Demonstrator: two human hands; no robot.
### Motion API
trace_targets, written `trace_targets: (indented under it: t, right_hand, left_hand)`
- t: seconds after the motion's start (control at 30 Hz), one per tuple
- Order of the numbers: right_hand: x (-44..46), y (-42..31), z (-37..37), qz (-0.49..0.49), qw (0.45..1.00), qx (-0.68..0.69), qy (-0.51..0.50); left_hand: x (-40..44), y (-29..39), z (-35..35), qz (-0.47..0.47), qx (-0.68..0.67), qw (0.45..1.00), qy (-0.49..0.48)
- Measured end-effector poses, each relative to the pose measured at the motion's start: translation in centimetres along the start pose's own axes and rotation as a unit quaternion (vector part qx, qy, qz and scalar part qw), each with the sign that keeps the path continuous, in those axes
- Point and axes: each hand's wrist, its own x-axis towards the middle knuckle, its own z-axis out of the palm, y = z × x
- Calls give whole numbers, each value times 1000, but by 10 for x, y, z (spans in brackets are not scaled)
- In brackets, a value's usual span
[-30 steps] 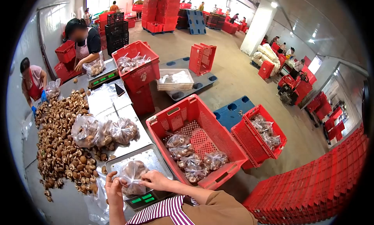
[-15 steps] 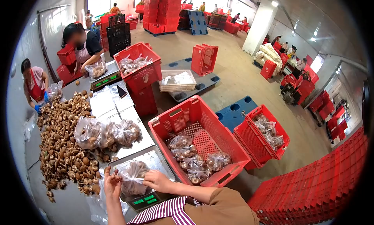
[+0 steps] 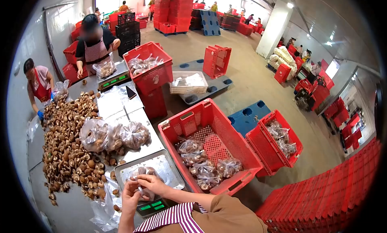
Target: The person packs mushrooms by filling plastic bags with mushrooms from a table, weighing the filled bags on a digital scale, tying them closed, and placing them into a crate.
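Observation:
A clear plastic bag of mushrooms rests on the metal pan of a scale, partly covered by my hands. My left hand is closed at the near side of the bag, pinching its gathered neck. Close against it, my right hand has its fingers closed on the same neck. The exact fingertip contact is hidden. Green digits glow on the scale's display just below. Filled mushroom bags sit together beyond the pan.
Loose mushrooms cover the table at left, near crumpled plastic bags. A red crate with several filled bags stands right of the scale. Across the table, a co-worker stands by another scale. Stacked red crates rise at lower right.
My left hand has moved right and closed in beside my right hand at the bag's neck. The bag now tips toward me. The co-worker across the table has straightened, one hand raised off the bag.

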Motion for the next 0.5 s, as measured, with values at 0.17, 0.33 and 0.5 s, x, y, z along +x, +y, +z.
trace_targets:
  t: [0.17,0.33,0.5]
  right_hand:
    - [4,1,-22,23,999,-37,-23]
    - [-7,-2,-36,-289,839,-461,18]
    - [-39,-19,11,-297,838,-434,-143]
  left_hand:
    - [7,-10,-30,13,89,995,52]
    - [44,-14,-99,-102,-271,951,108]
    - [61,-19,-76,-124,-339,926,106]
